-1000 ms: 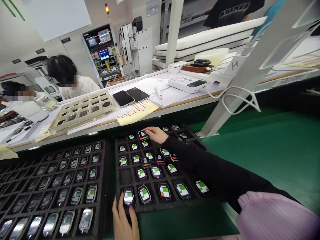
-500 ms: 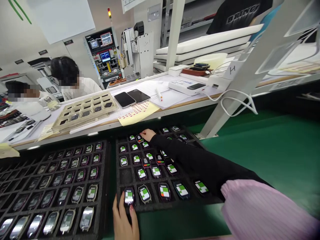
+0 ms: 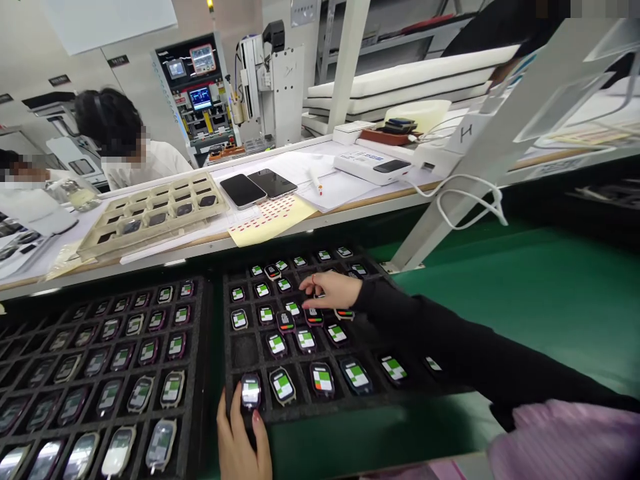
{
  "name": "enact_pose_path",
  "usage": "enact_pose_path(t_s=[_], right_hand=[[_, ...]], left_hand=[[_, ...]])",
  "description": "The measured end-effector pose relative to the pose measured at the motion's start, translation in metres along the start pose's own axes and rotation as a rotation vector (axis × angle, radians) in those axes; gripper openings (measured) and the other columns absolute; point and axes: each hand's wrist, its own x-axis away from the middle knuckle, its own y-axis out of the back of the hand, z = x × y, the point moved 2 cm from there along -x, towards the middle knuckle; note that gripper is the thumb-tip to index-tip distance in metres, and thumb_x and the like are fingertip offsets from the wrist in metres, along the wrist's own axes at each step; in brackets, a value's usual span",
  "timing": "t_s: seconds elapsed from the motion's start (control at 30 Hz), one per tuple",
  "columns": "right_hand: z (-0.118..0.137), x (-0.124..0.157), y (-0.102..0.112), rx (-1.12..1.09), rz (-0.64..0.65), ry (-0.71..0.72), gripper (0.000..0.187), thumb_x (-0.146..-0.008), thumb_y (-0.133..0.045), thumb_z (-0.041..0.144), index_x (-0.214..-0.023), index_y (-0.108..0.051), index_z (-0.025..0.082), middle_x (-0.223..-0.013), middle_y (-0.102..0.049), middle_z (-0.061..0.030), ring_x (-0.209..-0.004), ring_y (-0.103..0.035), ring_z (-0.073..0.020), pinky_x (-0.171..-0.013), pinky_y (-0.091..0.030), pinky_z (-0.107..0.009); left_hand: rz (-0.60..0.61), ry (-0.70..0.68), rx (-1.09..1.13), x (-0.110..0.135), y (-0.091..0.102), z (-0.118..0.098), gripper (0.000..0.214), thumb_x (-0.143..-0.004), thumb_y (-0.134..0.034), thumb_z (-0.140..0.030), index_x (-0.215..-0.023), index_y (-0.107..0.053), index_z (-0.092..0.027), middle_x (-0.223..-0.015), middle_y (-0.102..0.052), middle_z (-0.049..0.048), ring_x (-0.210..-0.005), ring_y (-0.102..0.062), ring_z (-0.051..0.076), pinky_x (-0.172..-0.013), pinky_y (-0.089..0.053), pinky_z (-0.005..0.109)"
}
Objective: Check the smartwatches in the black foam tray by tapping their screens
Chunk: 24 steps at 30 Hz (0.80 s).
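Square-faced smartwatches with green-and-white screens fill most cells of a black foam tray [image 3: 243, 353]. At its near left corner, my left hand [image 3: 243, 437] has its fingers spread around a smartwatch [image 3: 251, 391] with a bright glare. Over the middle of the tray hovers my right hand [image 3: 334, 291], thumb and fingers apart and nothing visible between them. Under its thumb is a dark smartwatch [image 3: 314, 316]; a similar dark watch [image 3: 285, 321] lies left of it, across the cell dividers. Another watch [image 3: 273, 271] with an orange strip on its screen rests near the back row.
A second foam tray [image 3: 197, 373] of smartwatches stands to the left. On the shelf above are a clear plastic tray [image 3: 150, 210], two phones [image 3: 243, 191], papers and a white box [image 3: 373, 167]. A slanted white post [image 3: 425, 230] rises at the right. Two people work beyond.
My right hand has let go of the watch near the back row and moved nearer and to the right, its fingers parting. My left hand stays at the tray corner. The view shifted slightly.
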Motion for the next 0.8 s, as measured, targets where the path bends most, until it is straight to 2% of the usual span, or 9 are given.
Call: enact_pose_path(t_s=[0.1, 0.2, 0.3, 0.37, 0.43, 0.53, 0.67, 0.8], right_hand=[[0.002, 0.018, -0.013, 0.108, 0.028, 0.036, 0.063, -0.065, -0.080, 0.048, -0.115, -0.064, 0.015, -0.097, -0.068, -0.0093, -0.088, -0.065, -0.0271, -0.079, -0.049, -0.034], [0.006, 0.027, -0.019, 0.203, 0.019, 0.033, 0.069, -0.060, -0.084, 0.047, -0.118, -0.062, 0.016, -0.103, -0.068, -0.0106, -0.099, -0.062, -0.0322, -0.087, -0.047, -0.040], [0.005, 0.033, -0.010, 0.216, -0.054, 0.040, 0.065, -0.065, -0.081, 0.047, -0.121, -0.061, 0.018, -0.108, -0.067, -0.0105, -0.102, -0.061, -0.0321, -0.090, -0.046, -0.042], [0.000, 0.038, 0.004, 0.178, -0.153, 0.049, 0.054, -0.075, -0.072, 0.047, -0.119, -0.062, 0.018, -0.110, -0.066, -0.0102, -0.102, -0.062, -0.0298, -0.089, -0.047, -0.040], [-0.010, 0.045, 0.021, 0.141, -0.280, 0.016, 0.042, -0.084, -0.060, 0.047, -0.114, -0.065, 0.018, -0.107, -0.068, -0.0097, -0.096, -0.064, -0.0267, -0.084, -0.049, -0.036], [-0.031, 0.058, 0.041, 0.123, -0.397, -0.116, 0.041, -0.088, -0.049, 0.047, -0.111, -0.066, 0.017, -0.096, -0.070, -0.0083, -0.086, -0.066, -0.0236, -0.075, -0.051, -0.031], [-0.064, 0.072, 0.047, 0.176, -0.387, -0.257, 0.048, -0.082, -0.054, 0.052, -0.114, -0.065, 0.017, -0.092, -0.070, -0.0082, -0.082, -0.066, -0.0247, -0.069, -0.051, -0.031], [-0.091, 0.076, 0.038, 0.221, -0.359, -0.280, 0.057, -0.076, -0.061, 0.052, -0.123, -0.061, 0.018, -0.103, -0.068, -0.0102, -0.086, -0.066, -0.0263, -0.069, -0.053, -0.031]], left_hand=[[0.003, 0.027, -0.024, 0.000, 0.000, -0.002, 0.042, -0.097, -0.032, -0.036, -0.130, -0.052, -0.020, -0.139, -0.044, 0.0139, -0.129, -0.045, 0.030, -0.102, -0.044, 0.045], [0.011, 0.057, -0.049, 0.000, -0.001, -0.003, 0.043, -0.097, -0.030, -0.038, -0.131, -0.051, -0.021, -0.138, -0.044, 0.0145, -0.130, -0.044, 0.031, -0.101, -0.044, 0.046], [0.000, 0.038, -0.041, 0.001, -0.001, -0.004, 0.042, -0.097, -0.032, -0.036, -0.131, -0.052, -0.021, -0.139, -0.043, 0.0137, -0.130, -0.044, 0.030, -0.105, -0.042, 0.045], [-0.005, 0.029, -0.035, 0.000, -0.001, -0.002, 0.042, -0.097, -0.033, -0.036, -0.131, -0.052, -0.021, -0.139, -0.043, 0.0134, -0.131, -0.043, 0.029, -0.106, -0.041, 0.045], [-0.007, 0.026, -0.030, 0.000, -0.002, -0.001, 0.042, -0.096, -0.034, -0.036, -0.131, -0.052, -0.021, -0.139, -0.043, 0.0135, -0.131, -0.043, 0.029, -0.106, -0.041, 0.045], [-0.002, 0.016, -0.021, 0.000, -0.002, 0.002, 0.041, -0.096, -0.035, -0.036, -0.130, -0.052, -0.020, -0.140, -0.043, 0.0140, -0.131, -0.044, 0.030, -0.106, -0.042, 0.046], [0.014, 0.009, -0.014, -0.001, -0.003, 0.003, 0.041, -0.096, -0.036, -0.036, -0.129, -0.052, -0.018, -0.140, -0.041, 0.0154, -0.131, -0.043, 0.032, -0.103, -0.044, 0.047], [0.016, 0.025, -0.021, -0.001, -0.004, 0.004, 0.042, -0.096, -0.035, -0.037, -0.129, -0.052, -0.018, -0.140, -0.041, 0.0159, -0.132, -0.041, 0.033, -0.102, -0.043, 0.049]])
